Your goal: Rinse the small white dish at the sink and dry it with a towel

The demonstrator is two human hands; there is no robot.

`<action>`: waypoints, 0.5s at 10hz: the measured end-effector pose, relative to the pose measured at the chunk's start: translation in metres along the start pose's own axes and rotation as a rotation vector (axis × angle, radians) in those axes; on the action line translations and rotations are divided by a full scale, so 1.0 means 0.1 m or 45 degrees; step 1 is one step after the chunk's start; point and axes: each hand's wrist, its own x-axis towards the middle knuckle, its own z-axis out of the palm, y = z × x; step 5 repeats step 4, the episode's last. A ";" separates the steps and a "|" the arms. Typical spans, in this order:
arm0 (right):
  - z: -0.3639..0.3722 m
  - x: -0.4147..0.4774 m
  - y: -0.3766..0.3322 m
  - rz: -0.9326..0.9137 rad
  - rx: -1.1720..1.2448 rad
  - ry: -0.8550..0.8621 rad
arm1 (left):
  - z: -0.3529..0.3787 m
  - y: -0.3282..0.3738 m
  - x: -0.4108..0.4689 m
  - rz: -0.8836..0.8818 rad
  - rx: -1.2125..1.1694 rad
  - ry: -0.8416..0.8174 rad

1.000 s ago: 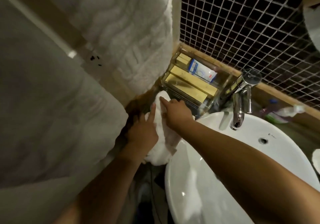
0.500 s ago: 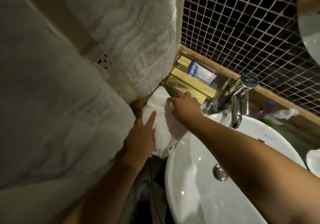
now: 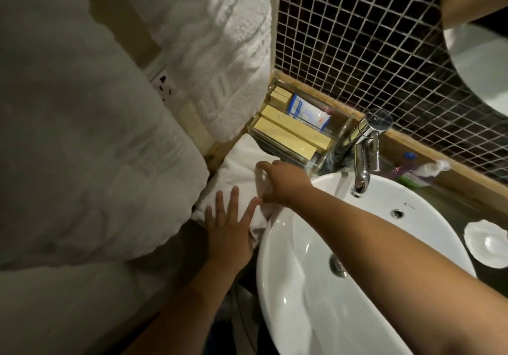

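Two bare forearms enter the frame from the 6 o'clock and 4 o'clock edges, with no sleeve, cuff or fabric visible on either along their whole visible length. The left hand (image 3: 229,233) shows four slim fingers and a thumb, and carries no ring, watch, bracelet or glove; its nails cannot be made out in the dim light. The right hand (image 3: 283,182), toward 12 o'clock from the left one, is likewise ungloved and free of jewellery, its wrist unbanded. The right forearm looks far thicker than the left because it lies closer to the wide-angle lens at 4 o'clock.
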 end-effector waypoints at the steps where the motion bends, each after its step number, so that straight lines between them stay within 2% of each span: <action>1: 0.04 -0.02 0.01 -0.098 -0.166 0.064 | 0.10 0.00 -0.07 0.031 0.065 -0.020; 3: 0.06 -0.25 -0.07 -0.047 -0.209 0.074 | -0.09 -0.10 -0.06 0.172 0.122 -0.136; 4: -0.14 -0.43 -0.11 -0.005 -0.168 0.154 | -0.44 -0.02 -0.06 0.157 0.083 -0.113; 5: -0.14 -0.43 -0.11 -0.005 -0.168 0.154 | -0.44 -0.02 -0.06 0.157 0.083 -0.113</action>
